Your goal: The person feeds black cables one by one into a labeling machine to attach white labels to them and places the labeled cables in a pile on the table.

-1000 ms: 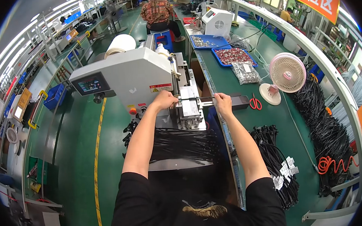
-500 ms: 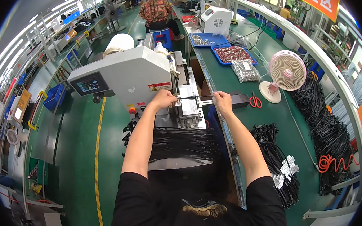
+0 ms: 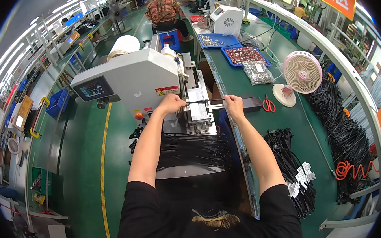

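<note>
A thin black cable [image 3: 197, 102] lies across the white-topped fixture [image 3: 198, 112] of a grey benchtop machine [image 3: 145, 71]. Just left of the fixture, my left hand [image 3: 172, 104] pinches one end of the cable, its fingertips close to the metal clamp. On the other side my right hand [image 3: 234, 105] is closed, thumb against fingers, at the cable's opposite end; the tip it grips is mostly hidden. Below the fixture, a bundle of black cables [image 3: 190, 150] rests on a grey tray [image 3: 189, 171] in front of my body.
On the green bench [image 3: 255, 123] at right are red-handled scissors [image 3: 268, 104], a pink fan [image 3: 302, 72], blue trays of small parts [image 3: 244, 55], and labelled black cables [image 3: 293, 173]. A control screen [image 3: 93, 88] faces left. A person [image 3: 163, 12] sits ahead on a blue stool.
Both hands stay at the fixture in nearly the same pose. The camera view has shifted very slightly, and the cable's stretch near my right hand shows less clearly.
</note>
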Demonstrator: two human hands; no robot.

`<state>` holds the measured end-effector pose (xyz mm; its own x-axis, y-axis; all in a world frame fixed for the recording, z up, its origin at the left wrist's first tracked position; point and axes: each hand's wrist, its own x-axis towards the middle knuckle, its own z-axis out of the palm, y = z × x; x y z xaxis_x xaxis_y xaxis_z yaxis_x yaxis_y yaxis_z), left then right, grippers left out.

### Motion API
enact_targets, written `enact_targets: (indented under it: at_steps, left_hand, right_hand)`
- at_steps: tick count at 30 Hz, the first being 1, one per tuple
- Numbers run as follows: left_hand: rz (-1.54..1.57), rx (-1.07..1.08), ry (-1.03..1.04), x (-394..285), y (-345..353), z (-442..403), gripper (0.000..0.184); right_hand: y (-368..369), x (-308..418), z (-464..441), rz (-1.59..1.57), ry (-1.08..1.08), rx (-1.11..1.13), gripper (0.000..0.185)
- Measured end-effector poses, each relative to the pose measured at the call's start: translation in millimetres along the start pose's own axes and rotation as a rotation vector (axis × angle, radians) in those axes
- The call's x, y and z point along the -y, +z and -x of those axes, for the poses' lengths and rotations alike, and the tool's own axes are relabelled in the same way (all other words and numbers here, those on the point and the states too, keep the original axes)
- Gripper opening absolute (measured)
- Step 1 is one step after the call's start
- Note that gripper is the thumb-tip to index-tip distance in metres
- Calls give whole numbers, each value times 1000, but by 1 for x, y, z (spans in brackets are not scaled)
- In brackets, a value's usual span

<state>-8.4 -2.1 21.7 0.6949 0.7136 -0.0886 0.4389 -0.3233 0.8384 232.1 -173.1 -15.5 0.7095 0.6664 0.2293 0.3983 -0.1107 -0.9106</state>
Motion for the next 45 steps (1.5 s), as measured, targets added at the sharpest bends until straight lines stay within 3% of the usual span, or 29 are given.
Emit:
enact_targets:
  at_steps: [34,40,42,45]
  left_hand:
    - [70,42,-51,3,2,3,21]
    - [-1,2,0,-1,1,5,23]
    - [-57,-24,43,-10,-4,10,24]
    - [-66,-37,102,-28,-12,30,24]
  right_hand:
    - [-1,-6,-3,49,54,35,27]
    - [-1,0,-2,47,53,34,27]
    - [0,-1,-2,-43,-64,-83,25]
    - [-20,14,11,-146,-64,-75,24]
